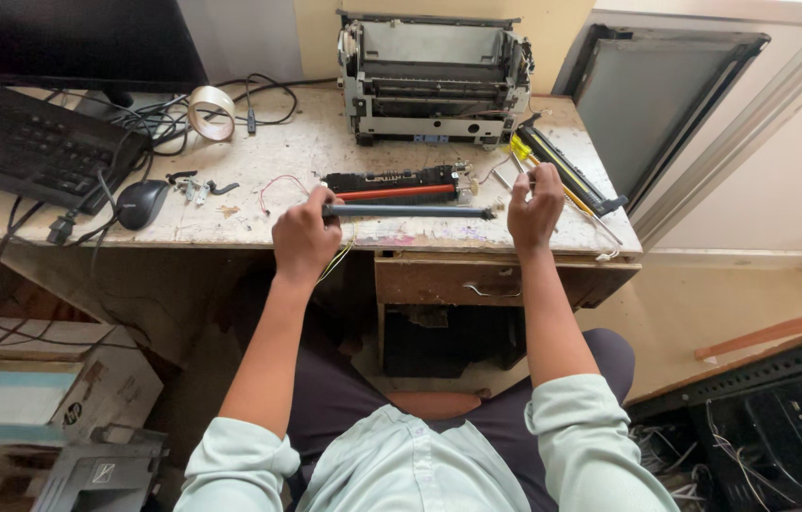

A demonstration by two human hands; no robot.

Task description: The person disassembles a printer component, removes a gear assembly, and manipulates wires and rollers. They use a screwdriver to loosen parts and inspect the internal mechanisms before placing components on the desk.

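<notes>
The dark roller (410, 211) is out of the stripped printer frame (434, 81) and held level over the front edge of the wooden desk (306, 156), in front of that frame. The left hand (304, 237) is closed in a fist around the roller's left end. The right hand (534, 204) is at the right end, fingers curled in a narrow pinch; whether it grips the roller's tip or a thin tool there, I cannot tell. Between the roller and the frame lies the black fuser unit (396, 182) with a red roller along it, also removed. To the frame's right front lies a long black bar with a yellow strip (567, 171). Judging by this, the disassembly looks well advanced: covers off, inner parts laid out. Nothing shows any part refitted.
</notes>
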